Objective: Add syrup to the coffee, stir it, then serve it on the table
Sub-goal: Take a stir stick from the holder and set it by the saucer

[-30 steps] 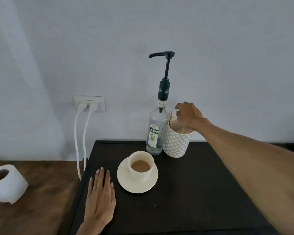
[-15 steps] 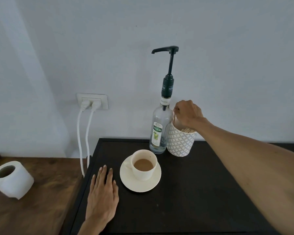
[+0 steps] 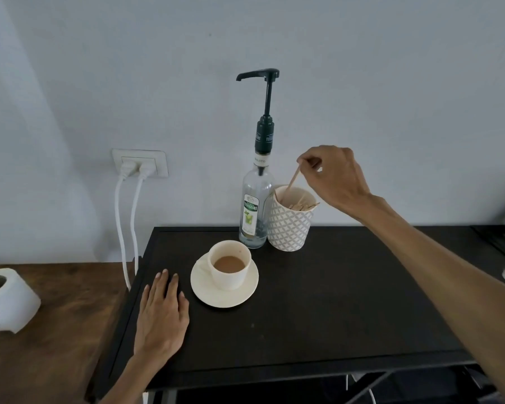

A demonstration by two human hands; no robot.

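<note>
A cream cup of milky coffee (image 3: 229,264) stands on a cream saucer (image 3: 204,290) on the black table (image 3: 318,310). Behind it is a clear syrup bottle (image 3: 255,211) with a tall dark pump. A patterned white cup (image 3: 289,227) holding several wooden stir sticks sits right of the bottle. My right hand (image 3: 333,176) hovers above that cup and pinches one wooden stick (image 3: 293,177), whose lower end is still inside the cup. My left hand (image 3: 162,313) lies flat on the table, just left of the saucer, holding nothing.
A wall socket (image 3: 140,163) with two white cables (image 3: 126,228) is at the left of the table. A white paper roll (image 3: 5,298) lies on the lower brown wooden surface (image 3: 62,330) at the left. Dark objects show at the right edge.
My right hand has closed on one wooden stick and risen from the patterned cup, drawing the stick upward. My left hand has stayed flat beside the saucer.
</note>
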